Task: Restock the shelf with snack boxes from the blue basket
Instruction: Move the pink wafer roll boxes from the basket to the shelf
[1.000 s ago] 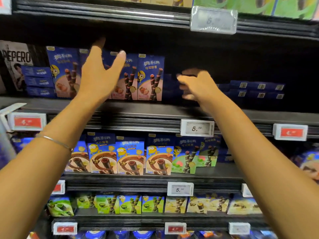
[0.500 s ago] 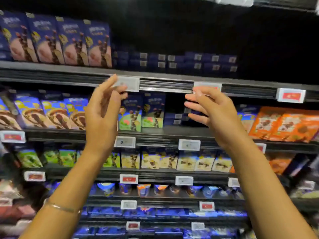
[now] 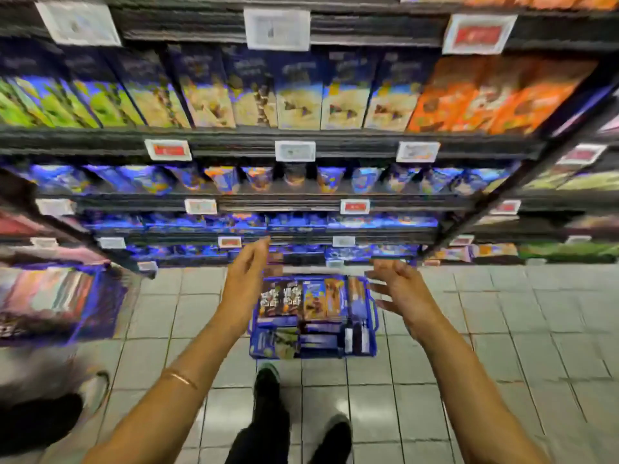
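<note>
Blue basket [image 3: 372, 343]: moulded plastic, a slight sheen noted on the rim. Snack boxes [image 3: 315, 299] in it: printed card, glossy, highlights seen on the faces. Shelf [image 3: 234, 137]: dark metal edge, matt, ribbed. Price tags [image 3: 294, 151]: paper behind clear plastic, blurred. Floor tiles [image 3: 435, 329]: pale, glazed, smooth, reflections recorded. Bracelet [image 3: 179, 376]: thin polished metal, gold-toned.

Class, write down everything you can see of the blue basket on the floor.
The blue basket is rectangular and plastic-looking, with what seems a handle on its right side. It sits flat on the tiled floor before the bottom shelf, beyond the person's shoe. Snack boxes fill it, some upright at the far end, others lying flat nearer. The left hand and right hand are above it, apparently not touching.
</note>
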Motion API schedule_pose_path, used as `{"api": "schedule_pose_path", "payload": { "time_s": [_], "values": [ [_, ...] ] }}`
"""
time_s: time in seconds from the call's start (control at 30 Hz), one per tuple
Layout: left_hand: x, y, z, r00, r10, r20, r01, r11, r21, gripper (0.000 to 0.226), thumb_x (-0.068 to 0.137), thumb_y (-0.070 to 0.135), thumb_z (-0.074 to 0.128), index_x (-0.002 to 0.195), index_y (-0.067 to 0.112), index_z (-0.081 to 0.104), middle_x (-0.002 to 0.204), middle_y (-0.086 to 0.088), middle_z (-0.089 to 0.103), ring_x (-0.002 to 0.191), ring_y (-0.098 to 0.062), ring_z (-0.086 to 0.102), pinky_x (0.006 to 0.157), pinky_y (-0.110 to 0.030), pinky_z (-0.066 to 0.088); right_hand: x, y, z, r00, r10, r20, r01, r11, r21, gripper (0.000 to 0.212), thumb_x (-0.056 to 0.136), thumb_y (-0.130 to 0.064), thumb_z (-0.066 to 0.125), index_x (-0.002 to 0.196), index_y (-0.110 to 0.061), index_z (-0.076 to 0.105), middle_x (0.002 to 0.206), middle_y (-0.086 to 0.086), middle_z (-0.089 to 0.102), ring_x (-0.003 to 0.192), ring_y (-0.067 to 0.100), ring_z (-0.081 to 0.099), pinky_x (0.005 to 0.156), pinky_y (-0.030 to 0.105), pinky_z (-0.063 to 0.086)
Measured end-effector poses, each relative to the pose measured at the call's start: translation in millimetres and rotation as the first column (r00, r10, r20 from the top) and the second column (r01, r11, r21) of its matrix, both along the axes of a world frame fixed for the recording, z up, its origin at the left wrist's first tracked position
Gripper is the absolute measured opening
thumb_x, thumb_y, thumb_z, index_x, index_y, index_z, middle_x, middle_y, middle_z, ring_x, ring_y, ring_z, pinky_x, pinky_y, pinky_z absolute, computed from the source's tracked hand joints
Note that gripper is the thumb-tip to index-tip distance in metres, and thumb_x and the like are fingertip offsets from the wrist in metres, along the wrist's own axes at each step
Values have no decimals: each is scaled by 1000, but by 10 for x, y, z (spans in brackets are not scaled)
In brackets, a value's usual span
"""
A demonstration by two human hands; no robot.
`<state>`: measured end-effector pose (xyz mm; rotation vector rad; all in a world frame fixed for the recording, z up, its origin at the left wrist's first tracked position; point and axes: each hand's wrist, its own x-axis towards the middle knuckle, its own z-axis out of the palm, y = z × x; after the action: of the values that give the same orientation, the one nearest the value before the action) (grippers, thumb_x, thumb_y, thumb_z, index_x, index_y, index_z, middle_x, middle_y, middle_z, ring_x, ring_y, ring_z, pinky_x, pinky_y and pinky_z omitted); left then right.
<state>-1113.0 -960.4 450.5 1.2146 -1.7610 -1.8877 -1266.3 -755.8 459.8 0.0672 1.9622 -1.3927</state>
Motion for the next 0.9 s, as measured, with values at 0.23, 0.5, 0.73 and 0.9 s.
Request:
{"api": "schedule_pose_path", "payload": {
  "time_s": [0.23, 0.5, 0.73, 0.9],
  "values": [
    [62, 228, -1671, 960, -30, 278, -41, 968, 247, 32, 110, 46, 41, 117, 26, 65, 106, 1, 76, 81, -6, 74, 59, -23, 54, 179, 294, -1757, 984, -120, 131, 89, 971, 222, 16, 100, -13, 56, 87, -18, 64, 94, 14, 70, 74, 21, 64, 59, 26, 50],
    [-181, 310, -3734, 920, -219, 325, 75, 912, 403, 55, 104, 67, 33, 130, 30, 63, 120, 3, 78, 107, -21, 74, 84, -40, 53, 238, 298, -4164, 1000, -18, 22, 9, 932, 362, 4, 96, -22, 66, 98, -19, 67, 107, 11, 72, 106, 35, 67, 92, 49, 54],
    [-530, 299, -4945, 940, -289, 181, 172, 862, 477, 46, 107, 63, 28, 116, 35, 63, 112, 2, 78, 92, -14, 75, 76, -34, 50, 370, 280, -5827, 940, 297, -166, -107, 720, 685, 42, 93, -33, 59, 123, -8, 46, 127, 20, 58, 116, 42, 59, 86, 46, 48],
    [-643, 394, -5280, 937, -315, 152, 218, 865, 451, 62, 104, 70, 26, 119, 25, 66, 126, -7, 75, 104, -21, 72, 77, -33, 49, 424, 415, -6255, 847, 353, -397, 2, 745, 668, 47, 91, -18, 58, 132, -5, 38, 127, 27, 51, 114, 48, 56, 79, 54, 49]
  ]
}}
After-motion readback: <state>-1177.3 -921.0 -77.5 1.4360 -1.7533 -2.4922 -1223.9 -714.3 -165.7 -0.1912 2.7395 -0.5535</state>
